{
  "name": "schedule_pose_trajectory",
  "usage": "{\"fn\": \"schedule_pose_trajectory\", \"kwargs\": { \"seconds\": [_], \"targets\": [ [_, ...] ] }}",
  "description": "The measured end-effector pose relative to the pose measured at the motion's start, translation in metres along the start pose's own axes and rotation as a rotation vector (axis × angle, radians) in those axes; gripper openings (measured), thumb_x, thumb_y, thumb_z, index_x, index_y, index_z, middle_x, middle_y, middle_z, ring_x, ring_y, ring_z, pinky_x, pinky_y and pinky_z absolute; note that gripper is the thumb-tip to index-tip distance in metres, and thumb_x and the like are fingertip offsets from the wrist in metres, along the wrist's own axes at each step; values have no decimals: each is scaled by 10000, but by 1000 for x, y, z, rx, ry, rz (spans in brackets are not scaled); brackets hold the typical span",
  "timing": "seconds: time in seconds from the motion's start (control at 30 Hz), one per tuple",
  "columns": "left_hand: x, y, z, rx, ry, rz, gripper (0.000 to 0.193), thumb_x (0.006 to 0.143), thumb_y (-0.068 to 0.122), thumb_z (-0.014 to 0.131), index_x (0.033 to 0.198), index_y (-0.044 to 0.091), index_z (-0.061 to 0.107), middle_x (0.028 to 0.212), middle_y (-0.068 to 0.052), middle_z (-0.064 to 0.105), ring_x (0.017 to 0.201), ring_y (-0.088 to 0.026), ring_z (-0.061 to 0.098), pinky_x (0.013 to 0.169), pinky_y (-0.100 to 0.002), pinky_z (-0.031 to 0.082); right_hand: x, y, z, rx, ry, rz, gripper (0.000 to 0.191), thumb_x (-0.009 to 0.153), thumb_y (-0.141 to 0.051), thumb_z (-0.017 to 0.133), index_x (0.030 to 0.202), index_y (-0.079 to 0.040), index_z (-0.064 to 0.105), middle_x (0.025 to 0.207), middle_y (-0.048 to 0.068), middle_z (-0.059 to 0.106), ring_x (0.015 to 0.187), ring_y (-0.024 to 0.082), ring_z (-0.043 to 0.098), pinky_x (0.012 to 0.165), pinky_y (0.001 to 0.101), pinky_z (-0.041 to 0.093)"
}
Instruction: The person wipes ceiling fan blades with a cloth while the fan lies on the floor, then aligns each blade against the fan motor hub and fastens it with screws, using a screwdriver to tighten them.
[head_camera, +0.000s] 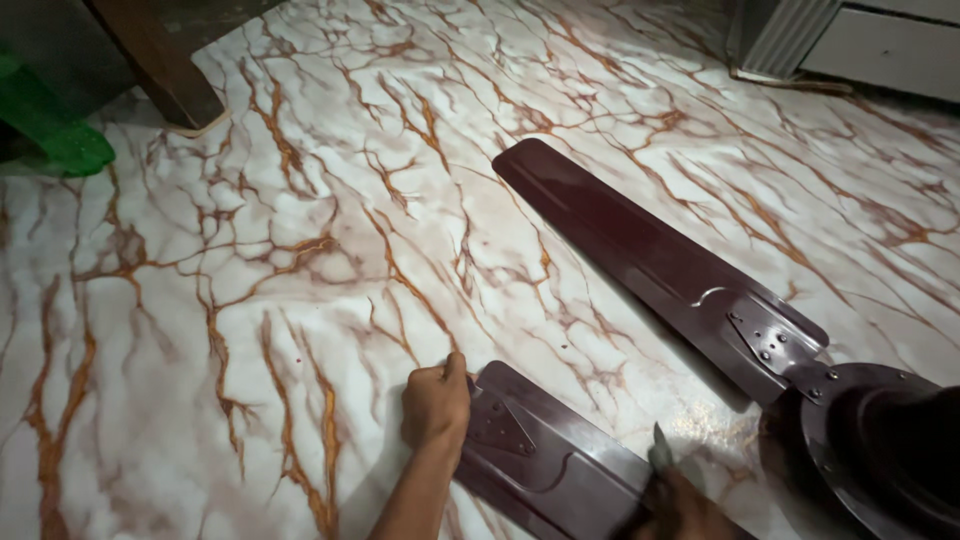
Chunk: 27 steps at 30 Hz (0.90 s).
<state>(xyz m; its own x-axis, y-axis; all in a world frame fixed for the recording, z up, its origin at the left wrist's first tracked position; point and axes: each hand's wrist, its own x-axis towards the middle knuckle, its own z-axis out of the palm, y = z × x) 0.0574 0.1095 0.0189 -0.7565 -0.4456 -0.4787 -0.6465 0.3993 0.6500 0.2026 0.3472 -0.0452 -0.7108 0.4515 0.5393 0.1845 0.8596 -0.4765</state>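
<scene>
Left hand (436, 402) is closed on the end of the loose dark-maroon metal fan blade (545, 465), which lies flat on the veined marble floor (250, 300). Right of the blade's end, right hand (680, 505) is closed on a thin tool (660, 450). Risk: the tool could slip and gouge the paint, as the blade is pinned at one end only.

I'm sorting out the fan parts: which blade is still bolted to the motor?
The far blade: its bracket meets the motor. The near blade lies loose under the left hand.
</scene>
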Motion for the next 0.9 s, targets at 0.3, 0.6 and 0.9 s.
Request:
{"fn": "schedule_pose_trajectory", "kwargs": {
  "seconds": [0.3,0.6,0.9],
  "targets": [
    [62,-33,-7,-418,-685,-149,502,919,483,465,1308,243,670,1203,91,714,934,-218,539,824,-341,399,-12,-108,53,465,-225,-58,691,651,51,601,1340,52,551,1287,302,574,1195,486,555,923,494,502],
    [78,-48,-9,-445,-757,-150,597,838,544,523,1259,228,804,1114,-4,663,937,-212,383,893,-358,343,-11,-112,108,542,-295,-559,469,550,-52,774,1017,-85,753,1074,159,681,1005,394,653,887,467,512],
    [87,-60,11,-726,-937,-55,667,828,493,573,1283,19,687,1268,-205,616,1043,-329,545,955,-449,430,20,-205,46,711,-912,31,271,839,-3,591,1085,7,705,1112,213,729,1049,395,661,904,433,523]
  ]
}}
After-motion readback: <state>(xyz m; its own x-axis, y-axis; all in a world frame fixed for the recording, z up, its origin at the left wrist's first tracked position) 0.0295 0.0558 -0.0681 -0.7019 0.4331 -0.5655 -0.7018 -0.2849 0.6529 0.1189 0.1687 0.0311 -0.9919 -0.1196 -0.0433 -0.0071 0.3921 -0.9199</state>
